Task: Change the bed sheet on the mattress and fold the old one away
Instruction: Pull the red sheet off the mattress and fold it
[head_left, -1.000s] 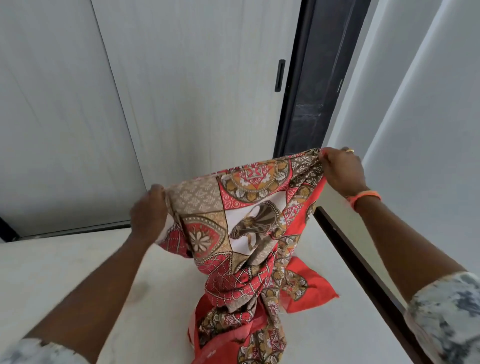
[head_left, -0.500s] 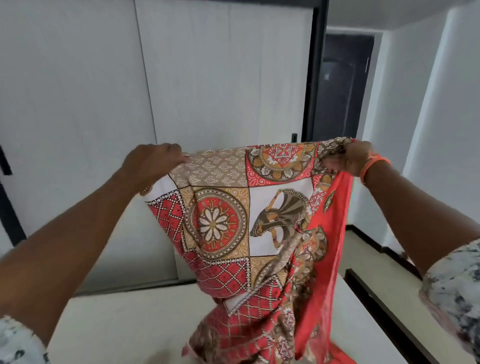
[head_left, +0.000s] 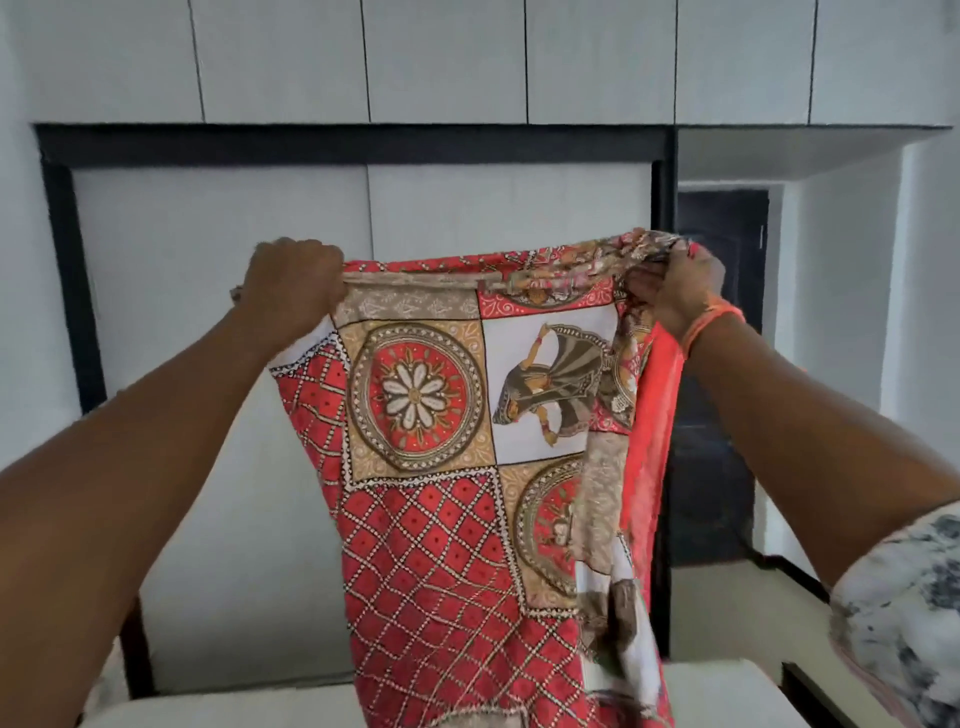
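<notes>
Two fists, left hand (head_left: 293, 283) and right hand (head_left: 675, 288), are being clenched on the patterned bed sheet (head_left: 467, 467) at frame centre; a loosened grip could drop a corner.

I note the bed sheet (head_left: 441, 467), red with tan medallion and dancer patchwork print, hanging upright from its bunched top edge at 12 o'clock, draping to the white mattress (head_left: 727, 691) at 6 o'clock.
</notes>
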